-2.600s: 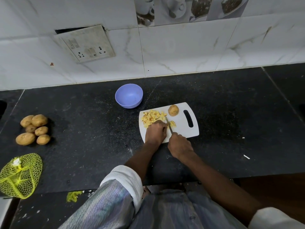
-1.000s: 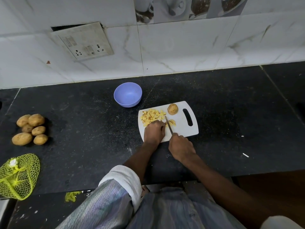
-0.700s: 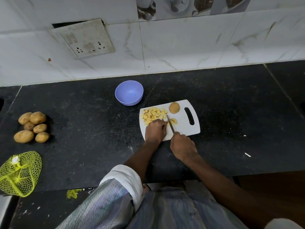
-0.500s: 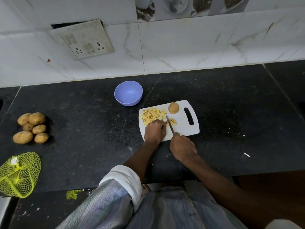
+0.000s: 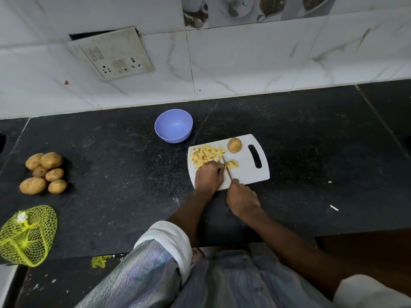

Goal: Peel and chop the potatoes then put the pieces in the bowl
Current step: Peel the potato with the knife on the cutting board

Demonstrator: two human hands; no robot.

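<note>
Two hands on board: left hand pinning potato slices, right hand gripping knife.

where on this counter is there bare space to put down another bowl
Two bare patches of counter: one between the pile of potatoes and the cutting board, and a wide one right of the board. The board is crowded: chopped pieces, a whole potato, both hands and the knife. The purple bowl stands behind the board's left corner.

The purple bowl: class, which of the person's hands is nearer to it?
Left. The left hand rests on the cutting board just below-right of the purple bowl; the right hand, gripping the knife, sits farther back.
</note>
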